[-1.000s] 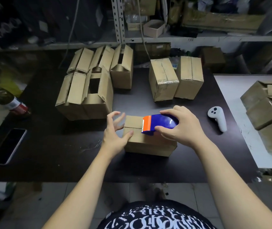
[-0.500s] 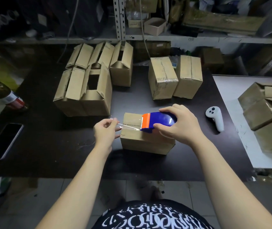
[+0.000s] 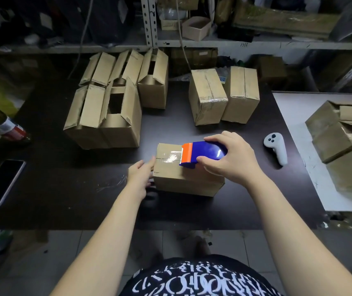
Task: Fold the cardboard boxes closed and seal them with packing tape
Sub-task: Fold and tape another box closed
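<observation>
A small closed cardboard box (image 3: pixel 183 182) lies on the dark table (image 3: pixel 64 189) in front of me. My right hand (image 3: pixel 228 159) grips a blue tape dispenser with an orange front (image 3: pixel 200 153) on the box's top. A shiny strip of clear tape (image 3: pixel 169 157) runs along the top seam from the dispenser to the left edge. My left hand (image 3: pixel 140 175) presses flat against the box's left end, where the tape folds over. Several open-flapped boxes (image 3: pixel 106 116) stand at the back left. Two taped boxes (image 3: pixel 222 95) stand at the back centre.
A white controller (image 3: pixel 276 147) lies right of the box. Flattened boxes (image 3: pixel 341 137) pile up on the white surface (image 3: pixel 294 116) at right. A phone (image 3: pixel 0 182) and a bottle (image 3: pixel 2 123) lie at the left. A metal shelf (image 3: pixel 213 42) runs behind.
My left hand pulled the tape end out to the left, then laid it down over the box's left end. The dispenser shifted right along the seam, leaving tape on the top.
</observation>
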